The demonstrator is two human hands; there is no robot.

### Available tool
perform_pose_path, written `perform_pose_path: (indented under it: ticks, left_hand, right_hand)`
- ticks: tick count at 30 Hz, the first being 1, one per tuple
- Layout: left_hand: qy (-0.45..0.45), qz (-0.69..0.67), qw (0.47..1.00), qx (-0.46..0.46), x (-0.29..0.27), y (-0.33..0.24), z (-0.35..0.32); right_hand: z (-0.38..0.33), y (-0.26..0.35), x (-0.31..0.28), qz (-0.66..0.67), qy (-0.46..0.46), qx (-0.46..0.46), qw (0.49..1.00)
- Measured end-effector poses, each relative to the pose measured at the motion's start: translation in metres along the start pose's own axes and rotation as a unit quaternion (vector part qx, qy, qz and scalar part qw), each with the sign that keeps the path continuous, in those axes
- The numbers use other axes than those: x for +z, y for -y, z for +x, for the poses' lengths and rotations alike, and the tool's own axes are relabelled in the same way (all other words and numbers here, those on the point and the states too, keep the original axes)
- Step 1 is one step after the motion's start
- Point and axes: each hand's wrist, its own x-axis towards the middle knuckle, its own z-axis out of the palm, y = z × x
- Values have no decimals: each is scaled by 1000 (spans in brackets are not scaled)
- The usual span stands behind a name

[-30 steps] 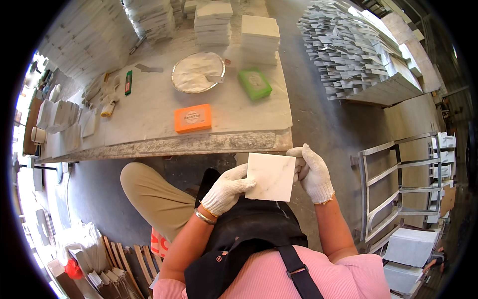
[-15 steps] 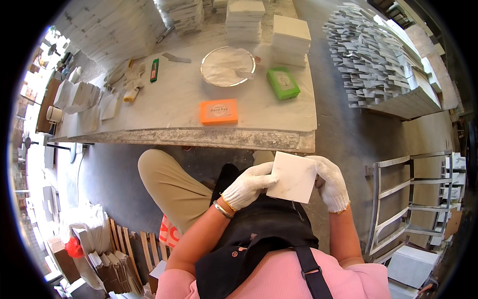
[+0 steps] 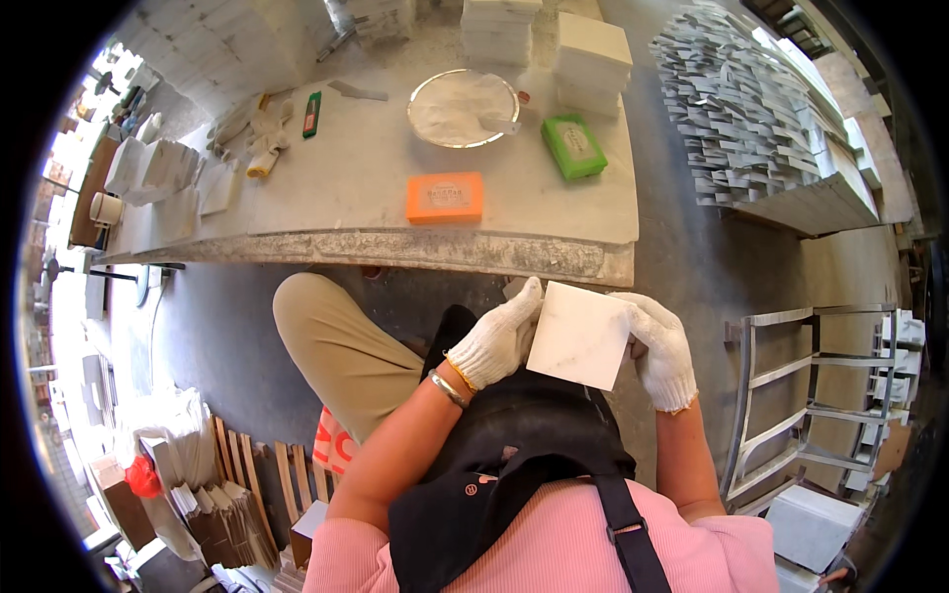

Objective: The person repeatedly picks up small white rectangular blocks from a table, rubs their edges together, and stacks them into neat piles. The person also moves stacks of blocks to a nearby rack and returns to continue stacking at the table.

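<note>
A square white marble tile (image 3: 578, 336) with faint grey veins is held up over my lap, just off the table's front edge. My left hand (image 3: 497, 339), in a white knit glove, supports the tile's left edge, its thumb pointing up alongside. On the opposite side my gloved right hand (image 3: 657, 348) grips the upper right edge, thumb over the face and fingers behind. The fingers behind the tile are partly hidden. Beyond it on the table lie an orange hand pad (image 3: 444, 199) and a green hand pad (image 3: 573, 146).
A foil-rimmed bowl of white powder (image 3: 463, 109) with a scraper sits on the table (image 3: 326, 212). Tile stacks (image 3: 593, 54) stand behind it. Spare gloves (image 3: 265, 138) and a green cutter (image 3: 312, 115) lie left. A metal rack (image 3: 811, 372) stands right, near piled tile pieces (image 3: 732, 119).
My left thumb has come off the tile's face and now points up beside its edge. The tile has tilted slightly, and the view has shifted a little.
</note>
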Motion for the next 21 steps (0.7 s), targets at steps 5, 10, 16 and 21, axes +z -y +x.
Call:
perform_pose_path:
  ticks: [5, 10, 16, 21]
  left_hand:
    - [0, -18, 1000, 10, 0, 1, 0]
    - [71, 62, 996, 0, -7, -4, -5]
    - [100, 55, 993, -20, -6, -6, -11]
    - [117, 53, 991, -29, -7, -6, -7]
  right_hand:
    - [-1, 1, 2, 18, -21, -6, 1000]
    - [4, 1, -9, 55, -16, -33, 998]
    - [8, -3, -22, 80, -27, -36, 996]
    - [9, -5, -23, 98, -38, -46, 993]
